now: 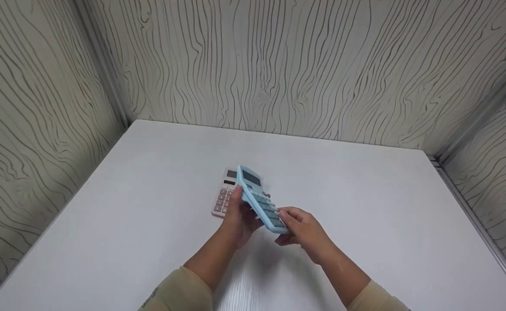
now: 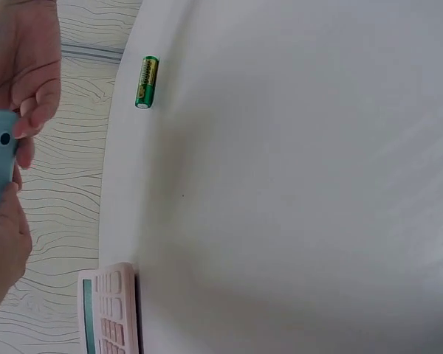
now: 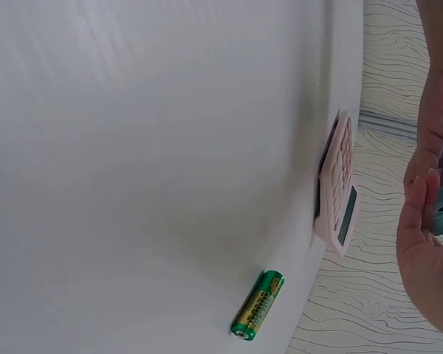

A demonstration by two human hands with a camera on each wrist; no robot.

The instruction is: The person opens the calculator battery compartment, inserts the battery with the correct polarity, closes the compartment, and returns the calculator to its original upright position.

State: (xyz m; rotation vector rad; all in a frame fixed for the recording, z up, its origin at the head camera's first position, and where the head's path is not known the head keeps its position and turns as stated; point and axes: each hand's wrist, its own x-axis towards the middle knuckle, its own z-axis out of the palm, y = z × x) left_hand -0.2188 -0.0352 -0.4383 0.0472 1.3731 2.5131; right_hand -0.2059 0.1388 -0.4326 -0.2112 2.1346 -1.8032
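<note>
Both hands hold a light blue calculator [image 1: 259, 201] tilted above the white table, its keys and dark screen facing right in the head view. The left hand [image 1: 240, 224] grips its left side, thumb along the edge and the other fingers partly hidden underneath. At its near end the right hand [image 1: 304, 229] pinches the corner, thumb over the keys. A pink calculator [image 1: 221, 201] lies face up on the table behind the left hand, partly covered by it. In the wrist views a green and gold battery [image 3: 258, 304] lies on the table; the head view does not show it.
The white table [image 1: 365, 194] reaches back to a wall panel [image 1: 253, 65] with a wood-grain line pattern. Similar panels stand at left and right, with grey metal strips [image 1: 103, 65] at the corners.
</note>
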